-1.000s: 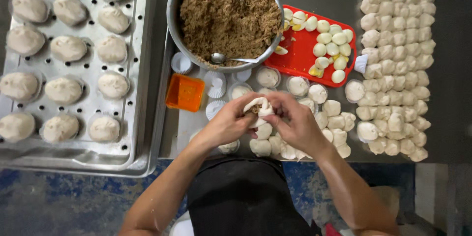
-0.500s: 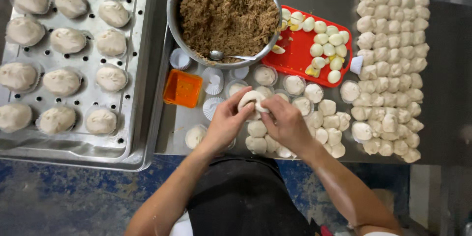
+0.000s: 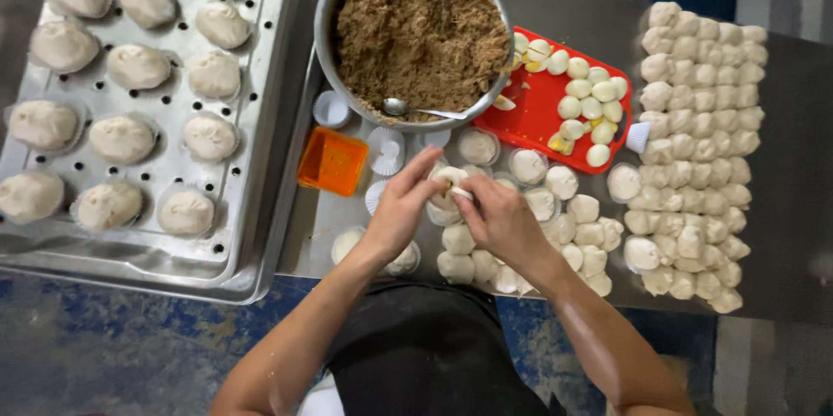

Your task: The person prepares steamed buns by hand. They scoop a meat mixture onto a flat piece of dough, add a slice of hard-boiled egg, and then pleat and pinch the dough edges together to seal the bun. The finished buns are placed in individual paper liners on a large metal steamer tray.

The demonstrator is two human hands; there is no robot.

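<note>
Both hands are pinching one white dough piece [image 3: 450, 180] shut, left hand [image 3: 401, 208] cupping it and right hand [image 3: 501, 218] gripping its edge, just below the big metal bowl of brown filling [image 3: 416, 26], with the orange tub [image 3: 333, 161] left of it and red tray of eggs [image 3: 555, 125] off right.

Pale cream buns [image 3: 121, 138] sit on the silver tray [image 3: 260, 208] at the left, which has a pattern of small dark holes. The filling [image 3: 416, 30] in the grey bowl [image 3: 325, 34] is brown. A red tray [image 3: 538, 117] holds white and yellow egg pieces [image 3: 581, 108]; near it is an orange tub [image 3: 333, 161]. White dough balls [image 3: 703, 121] cover the right. The floor [image 3: 104, 355] is mottled blue.
</note>
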